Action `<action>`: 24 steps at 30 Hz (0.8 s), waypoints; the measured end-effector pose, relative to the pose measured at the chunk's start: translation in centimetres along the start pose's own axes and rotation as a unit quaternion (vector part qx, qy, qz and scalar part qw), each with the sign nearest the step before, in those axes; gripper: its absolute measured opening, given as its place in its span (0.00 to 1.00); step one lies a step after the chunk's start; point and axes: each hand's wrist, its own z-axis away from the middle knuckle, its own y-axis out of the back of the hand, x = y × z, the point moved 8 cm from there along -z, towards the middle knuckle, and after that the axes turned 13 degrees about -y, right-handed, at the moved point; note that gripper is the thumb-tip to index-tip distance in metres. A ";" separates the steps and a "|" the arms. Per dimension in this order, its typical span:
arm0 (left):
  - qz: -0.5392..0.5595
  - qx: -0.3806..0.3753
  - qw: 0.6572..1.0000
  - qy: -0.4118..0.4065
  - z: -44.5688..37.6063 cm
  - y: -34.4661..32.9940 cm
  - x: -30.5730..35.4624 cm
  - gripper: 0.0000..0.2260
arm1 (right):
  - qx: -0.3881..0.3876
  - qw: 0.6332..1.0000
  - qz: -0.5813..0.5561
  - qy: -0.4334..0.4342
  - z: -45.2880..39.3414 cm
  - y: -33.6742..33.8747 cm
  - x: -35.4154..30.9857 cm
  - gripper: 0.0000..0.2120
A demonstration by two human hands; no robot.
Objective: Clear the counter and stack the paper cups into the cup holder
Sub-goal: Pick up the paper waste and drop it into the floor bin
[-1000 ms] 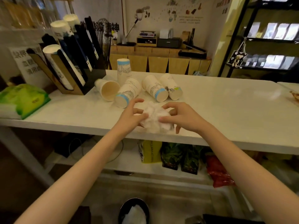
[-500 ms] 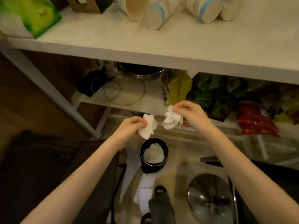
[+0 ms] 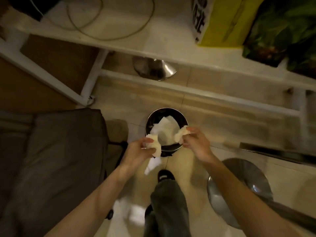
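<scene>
The left hand (image 3: 139, 150) pinches a crumpled tissue wad (image 3: 154, 145) at the 8 o'clock edge of a round black waste bin (image 3: 166, 127) on the tiled floor (image 3: 213, 106). The right hand (image 3: 196, 141) pinches a second tissue ball (image 3: 181, 135) at the bin's 3 o'clock rim. White paper (image 3: 166, 129) already lies inside the bin. At 6 o'clock from the bin is a dark shoe (image 3: 165, 175); at 12 o'clock, a low shelf (image 3: 162, 31) carries a yellow bag (image 3: 220, 21). No paper cups or counter are in view.

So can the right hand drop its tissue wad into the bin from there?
Probably yes: the right hand holds its wad over the bin's open rim, with nothing between them.
</scene>
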 end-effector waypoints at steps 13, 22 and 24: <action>-0.051 -0.065 0.994 0.071 -9.9 -4.9 -10.1 0.24 | -0.079 0.993 0.023 -0.085 -12.8 -4.0 6.4 0.36; -0.091 -0.083 0.990 0.070 -4.2 -2.1 -2.7 0.15 | -0.086 0.993 0.035 -0.076 -3.0 -2.3 2.4 0.30; -0.101 -0.100 0.988 0.065 -2.5 -1.6 0.2 0.11 | -0.084 0.993 0.050 -0.068 0.1 -2.1 0.4 0.28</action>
